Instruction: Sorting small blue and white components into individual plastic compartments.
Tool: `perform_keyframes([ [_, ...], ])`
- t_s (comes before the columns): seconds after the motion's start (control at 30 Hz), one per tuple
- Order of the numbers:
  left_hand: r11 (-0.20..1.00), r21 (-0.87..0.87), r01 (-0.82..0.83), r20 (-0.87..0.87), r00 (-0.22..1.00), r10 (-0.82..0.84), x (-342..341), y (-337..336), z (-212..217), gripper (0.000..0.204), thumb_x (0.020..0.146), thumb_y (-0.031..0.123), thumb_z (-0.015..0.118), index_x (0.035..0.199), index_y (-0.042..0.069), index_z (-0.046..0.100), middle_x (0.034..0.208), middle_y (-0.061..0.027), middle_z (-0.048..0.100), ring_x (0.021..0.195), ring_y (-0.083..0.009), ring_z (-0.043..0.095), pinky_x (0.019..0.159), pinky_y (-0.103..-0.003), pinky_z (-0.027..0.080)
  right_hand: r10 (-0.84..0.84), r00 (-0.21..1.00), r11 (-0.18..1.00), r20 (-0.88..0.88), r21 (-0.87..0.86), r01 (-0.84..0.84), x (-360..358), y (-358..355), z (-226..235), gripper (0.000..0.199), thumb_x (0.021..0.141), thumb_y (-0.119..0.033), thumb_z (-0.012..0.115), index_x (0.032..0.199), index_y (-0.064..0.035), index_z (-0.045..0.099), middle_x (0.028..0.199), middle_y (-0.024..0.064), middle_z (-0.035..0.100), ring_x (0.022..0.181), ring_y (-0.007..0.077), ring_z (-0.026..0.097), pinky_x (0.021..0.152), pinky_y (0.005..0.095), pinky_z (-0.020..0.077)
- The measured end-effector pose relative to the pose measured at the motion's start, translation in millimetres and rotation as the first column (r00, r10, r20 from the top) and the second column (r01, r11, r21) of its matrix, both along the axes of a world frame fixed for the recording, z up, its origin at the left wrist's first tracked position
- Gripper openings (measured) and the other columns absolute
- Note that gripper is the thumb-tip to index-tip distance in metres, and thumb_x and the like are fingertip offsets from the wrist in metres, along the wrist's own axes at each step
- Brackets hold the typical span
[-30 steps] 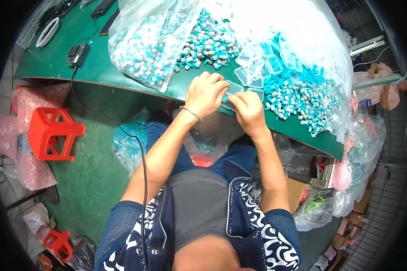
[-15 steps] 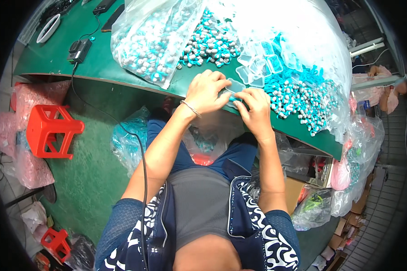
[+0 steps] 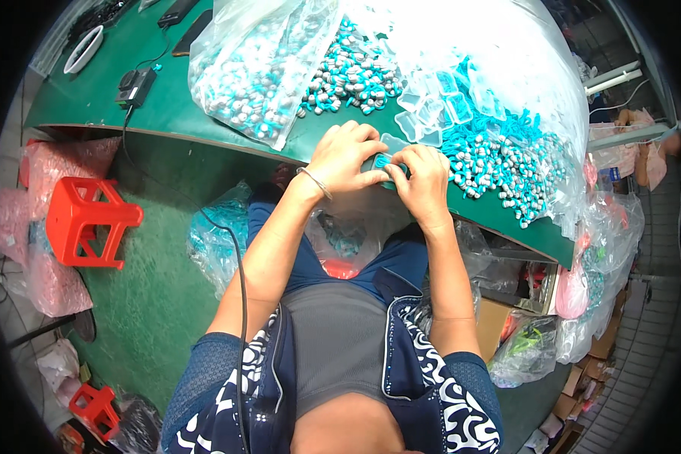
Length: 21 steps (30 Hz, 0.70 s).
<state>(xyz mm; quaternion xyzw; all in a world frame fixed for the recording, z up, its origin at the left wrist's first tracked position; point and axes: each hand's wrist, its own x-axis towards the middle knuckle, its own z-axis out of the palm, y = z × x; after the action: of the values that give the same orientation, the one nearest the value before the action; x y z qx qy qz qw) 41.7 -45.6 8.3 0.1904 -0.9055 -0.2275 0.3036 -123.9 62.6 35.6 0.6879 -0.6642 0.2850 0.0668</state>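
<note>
My left hand (image 3: 346,157) and my right hand (image 3: 425,180) meet at the near edge of the green table (image 3: 166,113). Together they pinch a small teal and clear piece (image 3: 384,160) between the fingertips. A thin bracelet (image 3: 315,181) circles my left wrist. Just beyond the hands lie several small clear plastic cases (image 3: 424,117). A heap of teal corded pieces with grey and white ends (image 3: 499,163) spreads to the right of my right hand. Another heap of teal and grey beads (image 3: 352,76) lies behind my left hand.
A clear bag of the same beads (image 3: 257,76) lies at the left of the heaps. A black device with a cable (image 3: 135,85) and a white ring (image 3: 83,49) sit far left on the table. A red stool (image 3: 87,223) stands on the floor at left; plastic bags (image 3: 590,287) crowd the right.
Both hands have drawn together at the table edge and now hold the small teal piece between them. The view has shifted slightly.
</note>
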Motion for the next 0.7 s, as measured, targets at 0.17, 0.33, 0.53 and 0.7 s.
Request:
perform_keyframes([
  [0.17, 1.0, -0.008, -0.027, -0.02, 0.999, 0.027, -0.8, 2.2, 1.3, 0.047, 0.077, 0.042, 0.077, 0.112, 0.012, 0.07, 0.107, -0.006, 0.063, 0.1, -0.0269, 0.056, 0.084, -0.04, 0.044, 0.035, 0.999, 0.999, 0.037, -0.023, -0.034, -4.6, 3.2, -3.0, 0.016, 0.074, -0.015, 0.079, 0.086, -0.0118, 0.069, 0.089, 0.0021, 0.064, 0.09, 0.0234, 0.061, 0.082, 0.0404, 0.0397],
  [0.33, 0.971, 0.238, 0.014, -0.233, 0.971, 0.043, -4.6, -5.6, 2.3, 0.038, 0.08, 0.027, 0.077, 0.114, 0.01, 0.069, 0.095, -0.0081, 0.064, 0.083, -0.0269, 0.061, 0.072, -0.038, 0.049, 0.038, 0.994, 0.992, 0.107, -0.123, -0.025, -4.9, 10.4, 2.2, 0.015, 0.077, -0.012, 0.076, 0.09, -0.011, 0.07, 0.094, 0.0048, 0.066, 0.092, 0.0249, 0.061, 0.083, 0.0403, 0.0409],
  [0.53, 0.894, -0.017, -0.448, 0.029, 0.893, 0.448, -27.4, -28.8, 9.8, 0.023, 0.082, 0.016, 0.073, 0.104, 0.014, 0.071, 0.1, -0.008, 0.066, 0.088, -0.0313, 0.067, 0.074, -0.042, 0.054, 0.025, 0.987, 0.989, 0.16, -0.149, -0.001, -19.9, 24.7, 4.9, 0.014, 0.077, -0.007, 0.074, 0.09, -0.0095, 0.071, 0.092, 0.006, 0.067, 0.088, 0.0258, 0.062, 0.079, 0.0385, 0.0424],
  [0.7, 0.84, -0.095, -0.534, 0.153, 0.826, 0.542, -47.1, -33.9, 1.8, 0.02, 0.082, 0.017, 0.072, 0.102, 0.014, 0.069, 0.103, -0.0078, 0.064, 0.09, -0.0324, 0.067, 0.074, -0.044, 0.055, -0.024, 0.978, 0.983, 0.209, -0.174, 0.061, -35.8, 38.4, 7.3, 0.01, 0.078, -0.005, 0.073, 0.087, -0.008, 0.071, 0.089, 0.0066, 0.068, 0.086, 0.026, 0.063, 0.078, 0.0388, 0.0439],
])
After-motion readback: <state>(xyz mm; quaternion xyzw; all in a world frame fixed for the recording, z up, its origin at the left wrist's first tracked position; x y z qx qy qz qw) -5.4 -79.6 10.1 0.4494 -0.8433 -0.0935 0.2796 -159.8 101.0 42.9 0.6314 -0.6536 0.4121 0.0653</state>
